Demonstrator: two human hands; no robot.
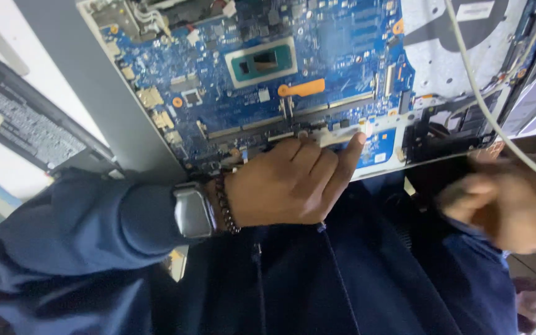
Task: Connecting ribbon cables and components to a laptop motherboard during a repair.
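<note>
A large blue laptop circuit board [293, 68], set in an opened silver case, is seen on the table. At its near edge the left hand [286, 183], curled into a loose fist with a grey watch and beaded bracelet at the wrist, is pressed on a slim silver strip [336, 135], thumb extended. The right hand [504, 198] is blurred; its grip cannot be told. A small white label [379, 157] lies beside the thumb.
</note>
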